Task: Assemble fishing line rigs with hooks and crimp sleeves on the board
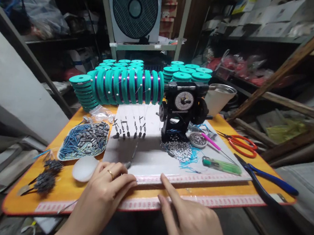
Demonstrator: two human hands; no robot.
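My left hand (104,189), with a ring on one finger, is closed at the front edge of the white board (152,155). What its fingers pinch is hidden. A thin line (67,206) runs out beside that wrist, and a grey sinker (128,165) lies just beyond the fingertips. Resting at the measuring tape (151,179) on the board's edge, my right hand (192,220) has its index finger stretched out and thumb apart. Behind the hands, teal foam line spools (126,84) sit in a row on a black winder (183,105). Lines with sinkers (128,132) hang from them.
A tray of sinkers and blue tubes (86,141) and a white round lid (83,168) are at left. At right lie a green cutter (221,165), blue-handled pliers (267,178), orange scissors (241,145) and a pile of small metal pieces (180,151). More spools (191,74) stand behind.
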